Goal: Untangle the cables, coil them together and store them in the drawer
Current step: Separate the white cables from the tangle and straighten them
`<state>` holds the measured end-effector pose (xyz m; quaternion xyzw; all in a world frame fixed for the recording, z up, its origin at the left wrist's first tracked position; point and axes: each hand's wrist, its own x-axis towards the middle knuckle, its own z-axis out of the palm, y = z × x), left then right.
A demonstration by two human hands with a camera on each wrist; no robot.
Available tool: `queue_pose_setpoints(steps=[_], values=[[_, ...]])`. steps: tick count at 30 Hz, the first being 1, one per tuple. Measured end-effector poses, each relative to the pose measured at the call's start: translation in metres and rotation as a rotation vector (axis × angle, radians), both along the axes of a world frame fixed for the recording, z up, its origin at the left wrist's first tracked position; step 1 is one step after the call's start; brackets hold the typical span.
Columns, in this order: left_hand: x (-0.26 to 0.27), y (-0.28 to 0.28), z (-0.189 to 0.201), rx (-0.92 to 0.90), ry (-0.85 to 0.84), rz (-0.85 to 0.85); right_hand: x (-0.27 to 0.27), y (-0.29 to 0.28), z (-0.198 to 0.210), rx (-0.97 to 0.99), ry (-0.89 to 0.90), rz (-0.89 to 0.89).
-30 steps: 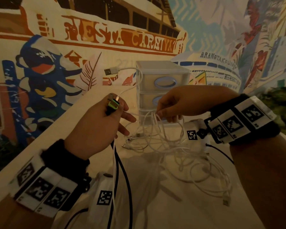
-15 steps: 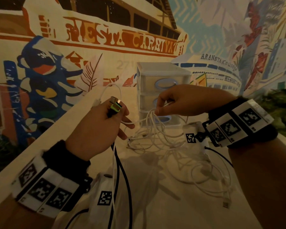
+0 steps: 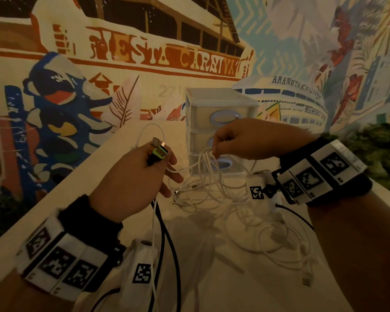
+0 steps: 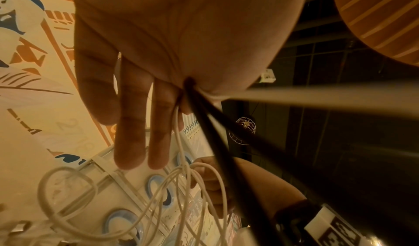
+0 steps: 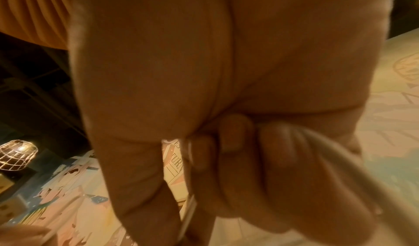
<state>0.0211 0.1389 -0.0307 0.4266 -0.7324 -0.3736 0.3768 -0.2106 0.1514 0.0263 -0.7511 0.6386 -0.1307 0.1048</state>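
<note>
My left hand (image 3: 142,174) holds the green-and-black plug ends (image 3: 159,149) of a black cable (image 3: 167,233) between thumb and forefinger, its other fingers (image 4: 129,124) stretched out straight. A white cable (image 3: 152,244) hangs from the same grip. My right hand (image 3: 236,140) pinches a strand of the tangled white cables (image 3: 209,176), lifted in loops off the table. In the right wrist view the curled fingers (image 5: 226,160) close on a thin white strand (image 5: 188,212). The white three-drawer box (image 3: 221,129) stands just behind both hands, drawers closed.
More white cable loops (image 3: 279,239) lie on the pale table (image 3: 212,278) at the right, ending in a plug (image 3: 306,280). A painted mural wall (image 3: 99,64) rises behind the table. Dark greenery (image 3: 381,149) borders the right edge.
The white cable's loose plug end swung down from up beside the drawer box to behind my left hand. My right hand has risen a little, lifting the white loops higher.
</note>
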Motion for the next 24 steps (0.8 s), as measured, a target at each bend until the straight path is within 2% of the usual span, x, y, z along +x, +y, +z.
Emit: queue_pose_setpoints(steps=[5, 9, 19, 24], values=[[0.0, 0.002, 0.001, 0.025, -0.029, -0.007, -0.002, 0.003, 0.004, -0.112, -0.002, -0.001], [0.003, 0.003, 0.002, 0.017, -0.134, -0.026, -0.005, 0.007, 0.007, -0.16, -0.021, -0.019], [0.01, -0.002, -0.004, 0.059, -0.32, -0.053, -0.008, 0.006, 0.007, -0.158, -0.088, -0.024], [0.01, -0.007, -0.005, 0.154, -0.367, -0.077, -0.01, 0.008, 0.009, -0.16, -0.114, -0.045]])
